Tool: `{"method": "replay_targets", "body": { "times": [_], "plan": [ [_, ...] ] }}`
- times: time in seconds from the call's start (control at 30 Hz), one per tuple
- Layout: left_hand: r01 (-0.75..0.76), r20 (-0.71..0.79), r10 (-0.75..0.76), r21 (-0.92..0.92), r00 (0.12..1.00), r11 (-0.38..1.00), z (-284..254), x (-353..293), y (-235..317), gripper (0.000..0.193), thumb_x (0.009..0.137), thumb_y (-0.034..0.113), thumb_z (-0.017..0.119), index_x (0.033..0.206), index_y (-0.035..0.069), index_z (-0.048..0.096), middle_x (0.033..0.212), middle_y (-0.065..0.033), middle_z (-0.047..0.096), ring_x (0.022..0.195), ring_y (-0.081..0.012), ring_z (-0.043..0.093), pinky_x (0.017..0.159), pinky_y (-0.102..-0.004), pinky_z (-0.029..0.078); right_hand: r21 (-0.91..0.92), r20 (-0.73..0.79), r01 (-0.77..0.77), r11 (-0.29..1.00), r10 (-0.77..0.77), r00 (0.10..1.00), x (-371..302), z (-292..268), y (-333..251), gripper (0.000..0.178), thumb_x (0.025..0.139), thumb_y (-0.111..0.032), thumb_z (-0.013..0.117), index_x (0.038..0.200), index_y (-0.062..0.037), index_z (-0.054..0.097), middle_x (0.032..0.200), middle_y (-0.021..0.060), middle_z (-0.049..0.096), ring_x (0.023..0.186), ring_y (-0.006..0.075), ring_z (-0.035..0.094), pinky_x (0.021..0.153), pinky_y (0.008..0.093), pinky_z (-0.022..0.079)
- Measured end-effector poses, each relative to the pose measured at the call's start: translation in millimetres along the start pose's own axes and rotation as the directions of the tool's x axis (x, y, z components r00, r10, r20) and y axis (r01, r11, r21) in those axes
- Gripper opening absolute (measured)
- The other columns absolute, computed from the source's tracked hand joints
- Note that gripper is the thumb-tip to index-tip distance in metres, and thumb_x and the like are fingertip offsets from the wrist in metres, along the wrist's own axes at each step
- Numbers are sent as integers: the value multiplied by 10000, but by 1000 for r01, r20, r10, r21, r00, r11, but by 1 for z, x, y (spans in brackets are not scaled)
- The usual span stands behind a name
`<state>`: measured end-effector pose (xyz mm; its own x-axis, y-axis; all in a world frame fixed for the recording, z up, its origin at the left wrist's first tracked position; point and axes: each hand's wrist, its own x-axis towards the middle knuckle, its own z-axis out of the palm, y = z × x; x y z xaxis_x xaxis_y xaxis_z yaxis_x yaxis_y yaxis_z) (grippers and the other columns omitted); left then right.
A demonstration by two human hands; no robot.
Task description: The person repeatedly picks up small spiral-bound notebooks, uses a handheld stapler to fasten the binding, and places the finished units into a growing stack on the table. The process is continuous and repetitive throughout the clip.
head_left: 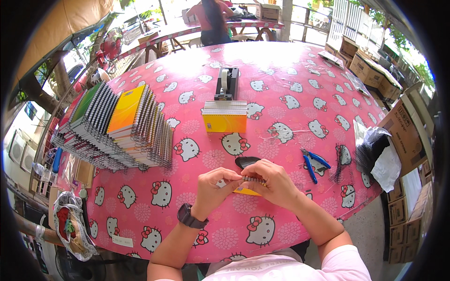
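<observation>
A small yellow notebook [246, 191] lies on the table close in front of me, mostly covered by my hands. A dark wire coil [253, 179] runs along its far edge. My left hand [216, 186], with a black watch at the wrist, pinches the coil's left end between thumb and fingers. Curled over the right part of the coil and notebook is my right hand [277, 183]; its fingertips are partly hidden. Just beyond the hands sits a black object [247, 161], its kind unclear. Blue-handled cutting pliers [309, 169] lie right of my right hand.
Tall stacks of spiral notebooks [125, 108] stand at left. Ahead are a yellow notebook stack [225, 122] and a black tape dispenser [234, 84]. Loose black coils [338, 164] and a coil bundle [368, 154] lie right, near cardboard boxes [404, 136]. A person [211, 21] is at a far table.
</observation>
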<state>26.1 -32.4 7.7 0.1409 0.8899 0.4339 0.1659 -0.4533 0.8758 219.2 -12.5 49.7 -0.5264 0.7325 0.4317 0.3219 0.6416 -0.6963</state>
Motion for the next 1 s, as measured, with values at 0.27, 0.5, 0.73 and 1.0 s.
{"method": "replay_targets", "body": {
  "times": [0.27, 0.5, 0.73, 1.0],
  "plan": [
    [-53, 23, 53, -22, 998, 998, 4, 0, 7, 130, 753, -45, 723, 864, 7, 679, 845, -72, 675, 710, -104, 613, 628, -236, 499, 21, 35, -120, 993, 120, 992, -3, -2, -5, 329, 843, -325, 667, 841, -11, 570, 791, 103, 587, 783, 281, 566, 653, 371, 457],
    [36, 37, -29, -199, 999, 979, 6, -4, -2, 199, 790, -38, 707, 902, 13, 551, 864, -102, 664, 778, -105, 611, 679, -232, 502, -143, -8, 7, 990, -8, 1000, -4, 3, 0, 389, 867, -395, 613, 793, -19, 552, 768, 106, 571, 780, 292, 553, 671, 385, 454],
    [47, 36, -37, -343, 999, 938, 11, -2, -6, 356, 785, -41, 721, 879, 80, 399, 873, -104, 648, 810, -102, 607, 722, -235, 500, -177, -4, 7, 984, -8, 1000, -6, 3, -2, 305, 880, -305, 614, 802, -15, 562, 774, 111, 578, 783, 302, 557, 670, 387, 455],
    [96, -53, -113, -252, 992, 963, 19, -5, -9, 310, 798, 13, 728, 984, 51, 483, 865, -62, 636, 807, -95, 609, 730, -237, 504, -187, -97, 32, 982, -51, 994, -7, 15, 5, 131, 879, -130, 594, 829, -8, 587, 778, 113, 587, 753, 315, 560, 674, 389, 455]
  ]
}}
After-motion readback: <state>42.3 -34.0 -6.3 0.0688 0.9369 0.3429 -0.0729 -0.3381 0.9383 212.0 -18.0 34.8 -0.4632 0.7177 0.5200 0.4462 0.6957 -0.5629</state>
